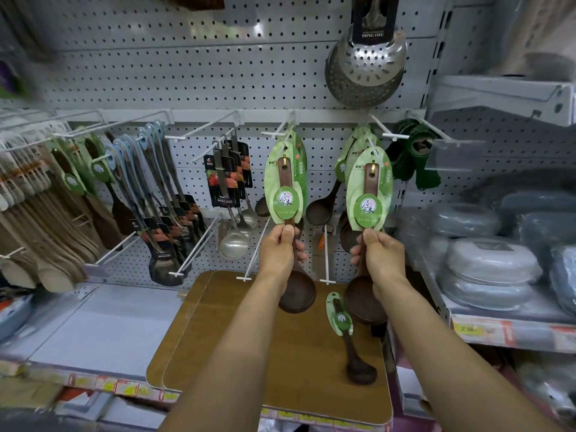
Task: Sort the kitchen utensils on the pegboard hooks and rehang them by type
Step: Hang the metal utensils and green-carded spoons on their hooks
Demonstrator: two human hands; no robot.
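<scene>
My left hand [281, 248] grips the handle of a dark wooden ladle [296, 294] with a green leaf-shaped card, held up to a white pegboard hook [282, 132]. My right hand [378, 252] grips a second dark wooden ladle [363, 299] with the same green card, its top at the neighbouring hook [372, 141]. More green-carded ladles hang behind both. A smaller wooden ladle [350, 341] lies on the brown board [249, 369] below my arms.
On the pegboard [187, 73] hang steel ladles [235, 219], black-headed spatulas [162, 210], wooden spatulas [40, 232], dark green items [414, 160] and a perforated steel skimmer [366, 73] above. Grey lidded containers [489, 263] fill the right shelf. Bare hooks [193, 260] jut out low.
</scene>
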